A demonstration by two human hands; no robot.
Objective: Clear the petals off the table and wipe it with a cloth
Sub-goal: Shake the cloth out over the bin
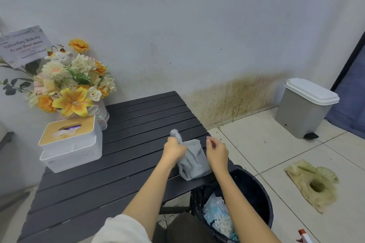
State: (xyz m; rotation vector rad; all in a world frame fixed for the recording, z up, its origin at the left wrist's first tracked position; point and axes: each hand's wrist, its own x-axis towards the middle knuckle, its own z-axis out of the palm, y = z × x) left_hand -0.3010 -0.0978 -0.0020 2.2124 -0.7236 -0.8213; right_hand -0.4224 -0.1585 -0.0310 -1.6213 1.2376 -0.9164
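1. At far left, a white tissue box (pixel 71 143) with a wooden lid sits on the near-left part of a black slatted table (pixel 128 124). Behind it stands a bouquet (pixel 73 85) of yellow, orange and cream flowers with a printed card.

2. The tabletop's slats run left to right. No petals show on the visible surface, so the clearing step looks done and wiping looks to be the step in hand.

3. The left hand (pixel 173 150) hovers over the table's right end. Its fingers are curled tightly around the top corner of a grey cloth (pixel 192 161), and a tuft of fabric sticks up above the fist.

4. The cloth hangs down from that grip, its long axis roughly vertical, its lower edge near or on the table's right edge. It lies between the two hands, directly against the left one.

5. The right hand (pixel 216 153) is just beside the cloth's right edge. Its fingers are loosely bent and hold nothing; whether they brush the fabric cannot be told.

6. Below the table's right edge, a black bin (pixel 254 189) holds pale blue and white scraps, probably the petals.

7. Further right, on the tiled floor, lie a stained yellowish rag (pixel 314 181) and a grey pedal bin (pixel 306 106) with a white lid.
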